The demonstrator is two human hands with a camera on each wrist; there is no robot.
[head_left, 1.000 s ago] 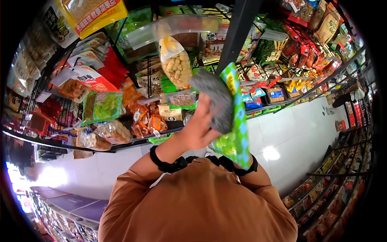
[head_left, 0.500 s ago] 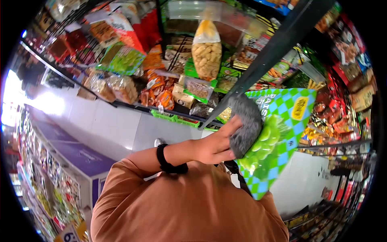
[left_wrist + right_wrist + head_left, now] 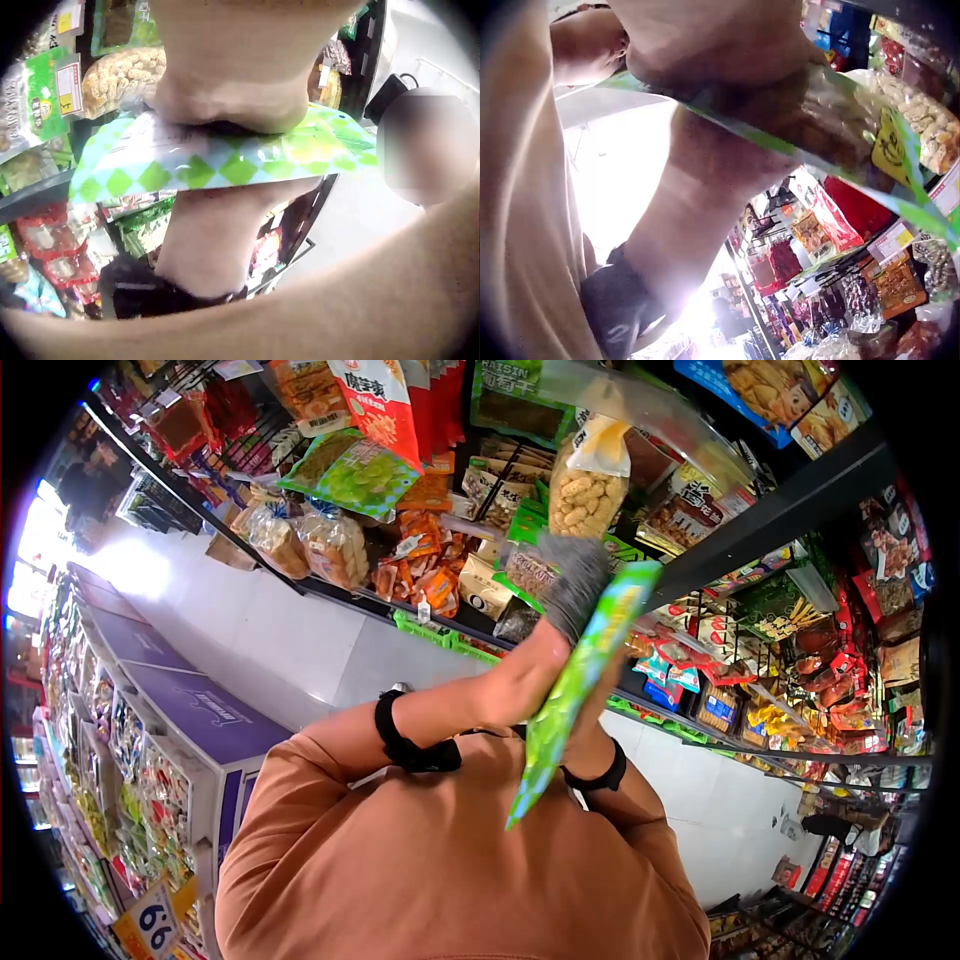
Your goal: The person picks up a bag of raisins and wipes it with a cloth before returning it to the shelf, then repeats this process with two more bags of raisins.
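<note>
A green-and-blue checkered raisin bag (image 3: 580, 690) stands nearly edge-on between my two hands in the head view. On its left face, my left hand (image 3: 525, 678) grips a fuzzy grey cloth (image 3: 577, 575), which lies along the upper part of the bag. Behind the bag, my right hand (image 3: 600, 705) holds it from the right, its fingers mostly hidden. The left wrist view has the bag (image 3: 206, 174) running across between the left hand (image 3: 232, 82) above and the right forearm below. Both wrists wear black bands.
A shelf with hanging and stacked snack bags stands ahead, including a bag of peanuts (image 3: 588, 485) and another green checkered bag (image 3: 365, 472). A dark shelf post (image 3: 770, 510) slants close to the held bag. At left is a purple display bin (image 3: 190, 690).
The bag swung right with its front shown, then turned edge-on and came back left between the hands. The left hand and grey cloth moved with it. The head view has shifted.
</note>
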